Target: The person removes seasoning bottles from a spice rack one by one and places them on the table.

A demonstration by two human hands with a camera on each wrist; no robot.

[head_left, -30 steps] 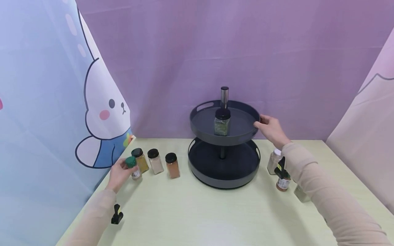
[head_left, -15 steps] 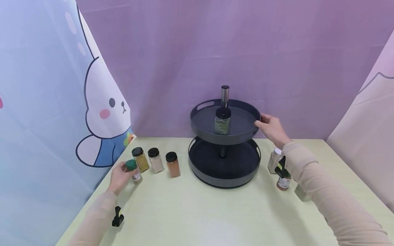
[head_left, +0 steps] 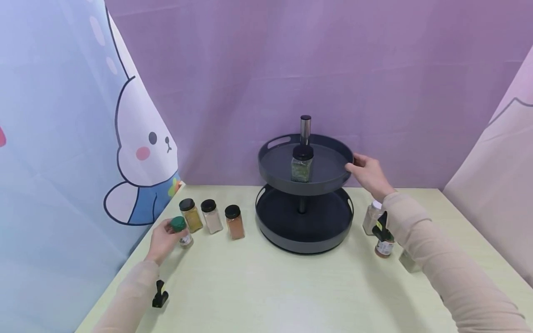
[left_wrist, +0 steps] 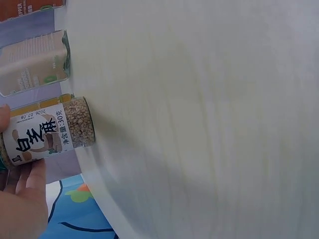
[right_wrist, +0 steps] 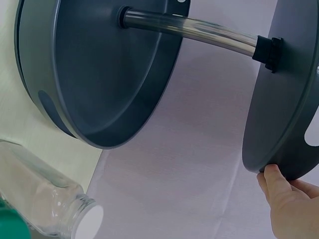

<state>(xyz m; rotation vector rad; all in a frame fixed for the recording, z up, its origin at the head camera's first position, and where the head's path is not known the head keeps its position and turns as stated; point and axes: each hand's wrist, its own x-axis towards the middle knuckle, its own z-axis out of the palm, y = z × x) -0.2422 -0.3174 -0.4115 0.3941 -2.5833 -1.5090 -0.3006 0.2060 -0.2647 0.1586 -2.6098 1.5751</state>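
Observation:
My left hand (head_left: 163,240) grips a small jar of white sesame seeds (left_wrist: 79,122) with a green lid, its printed label showing in the left wrist view. The jar's base is at or just over the tabletop; I cannot tell which. Behind it stand black-lidded spice jars: yellow (head_left: 192,219), pale beige (head_left: 213,220) and orange-brown (head_left: 235,226). My right hand (head_left: 369,175) pinches the right rim of the upper tray (head_left: 283,181) on a dark two-tier round stand. A black-lidded jar of green herbs (head_left: 301,169) sits on that tray. The lower tray (head_left: 304,246) holds nothing.
Under the right forearm stand a white-capped clear jar (head_left: 371,219), a labelled jar with reddish contents (head_left: 383,249) and a partly hidden jar (head_left: 409,262). A purple cloth (head_left: 233,92) hangs behind the pale table (head_left: 266,291).
My left hand has lowered the sesame jar slightly toward the table. The right hand stays on the upper tray's rim, and the stand looks the same.

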